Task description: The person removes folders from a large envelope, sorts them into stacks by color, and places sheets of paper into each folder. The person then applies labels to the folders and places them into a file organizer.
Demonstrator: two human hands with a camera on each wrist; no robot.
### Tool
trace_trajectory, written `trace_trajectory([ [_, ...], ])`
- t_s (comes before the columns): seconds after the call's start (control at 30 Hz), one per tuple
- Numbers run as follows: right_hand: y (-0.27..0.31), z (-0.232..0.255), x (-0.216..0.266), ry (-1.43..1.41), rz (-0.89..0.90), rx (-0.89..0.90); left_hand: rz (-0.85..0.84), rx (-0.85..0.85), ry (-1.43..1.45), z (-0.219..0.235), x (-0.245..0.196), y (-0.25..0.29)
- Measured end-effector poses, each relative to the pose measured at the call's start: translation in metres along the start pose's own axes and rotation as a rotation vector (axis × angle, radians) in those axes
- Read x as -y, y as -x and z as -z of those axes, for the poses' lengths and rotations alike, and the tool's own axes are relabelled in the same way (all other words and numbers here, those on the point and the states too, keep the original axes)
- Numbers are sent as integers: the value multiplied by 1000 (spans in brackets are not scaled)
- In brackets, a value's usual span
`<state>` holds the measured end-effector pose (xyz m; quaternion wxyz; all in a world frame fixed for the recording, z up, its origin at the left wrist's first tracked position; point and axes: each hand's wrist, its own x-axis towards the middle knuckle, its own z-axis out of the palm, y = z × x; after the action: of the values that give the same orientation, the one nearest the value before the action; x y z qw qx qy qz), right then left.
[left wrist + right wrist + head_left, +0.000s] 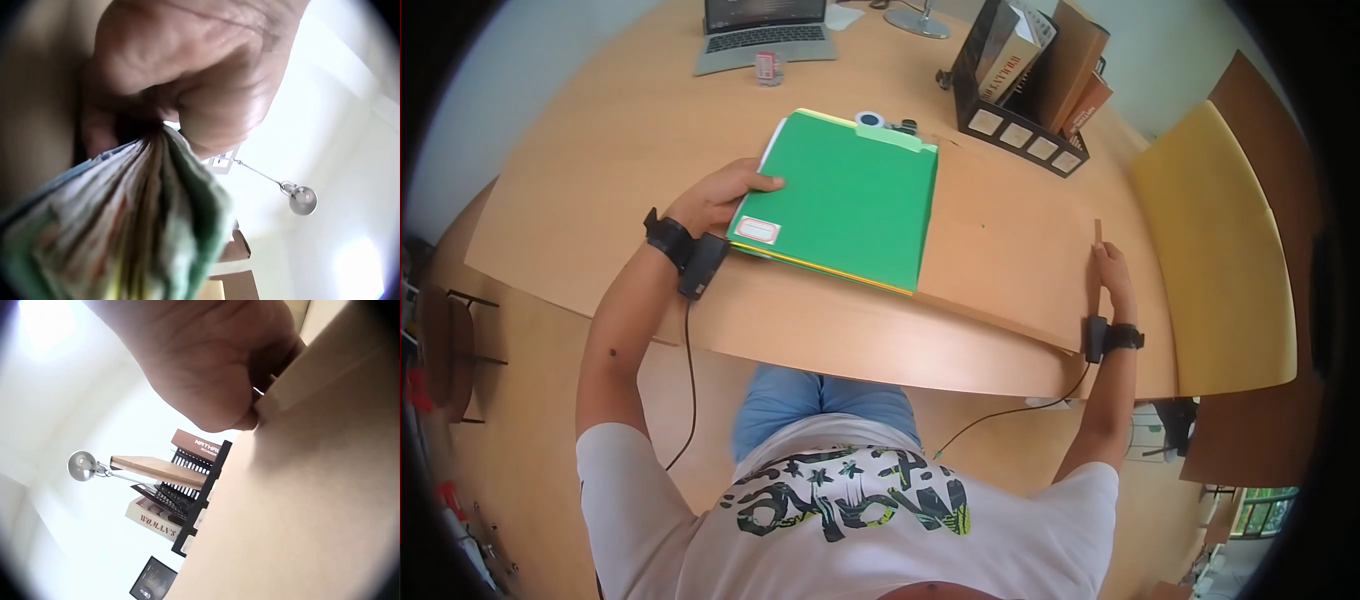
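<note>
My left hand (722, 195) grips a stack of file folders by its left edge, thumb on top of the green front folder (840, 195). That folder bears a white label with a red border and a pale green tab. In the left wrist view the edges of the stacked papers (125, 231) fan out below the hand (194, 75), green on the outside and yellow within. A brown paper envelope (1010, 240) lies against the stack's right side. My right hand (1112, 275) pinches its far right edge; the right wrist view shows the thumb on the brown paper (300, 506).
Beyond the stack lie a white tape roll (869, 120) and small dark items. An open laptop (765, 38), a small pink-and-white box (768, 68) and a lamp base (918, 22) stand farther back. A black file holder (1025, 138) holds books. A yellow chair back (1220, 240) borders the right.
</note>
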<state>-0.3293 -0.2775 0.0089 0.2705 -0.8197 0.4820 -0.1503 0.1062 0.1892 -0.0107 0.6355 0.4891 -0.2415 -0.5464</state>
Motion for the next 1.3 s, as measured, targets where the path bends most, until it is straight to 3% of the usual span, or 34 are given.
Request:
trace_trajectory([
  [0.1,0,9,-16,151,173,-157,13,-30,-36,36,-12,30],
  [0.2,26,26,21,372,251,-193,54,-79,-102,79,-21,55],
  [0.3,47,25,51,233,324,-103,55,-207,-210,108,-32,79],
  [0.47,100,6,121,350,583,119,81,-371,-419,117,-53,101],
  [0.57,112,-7,138,368,669,248,170,-600,-827,106,-69,111],
  [0.6,119,-13,144,356,664,280,222,-581,-894,109,-74,112],
  [0.7,134,-29,155,364,672,294,403,-686,-1738,120,-81,101],
  [0.8,136,-48,147,356,712,237,-26,-599,-1857,75,-85,86],
  [0.87,138,-59,144,350,692,165,-367,-547,-1457,55,-41,64],
  [0.93,137,-66,142,321,689,117,-503,-383,-1774,8,-5,44],
  [1.0,132,-69,137,270,706,94,-315,-527,-1794,-48,24,16],
  [1.07,124,-71,130,228,700,104,-25,-482,-1775,-94,13,6],
  [1.17,122,-70,129,201,686,118,119,-525,-1876,-107,18,-11],
  [1.3,126,-68,132,213,657,142,159,-466,-1840,-104,19,-11],
])
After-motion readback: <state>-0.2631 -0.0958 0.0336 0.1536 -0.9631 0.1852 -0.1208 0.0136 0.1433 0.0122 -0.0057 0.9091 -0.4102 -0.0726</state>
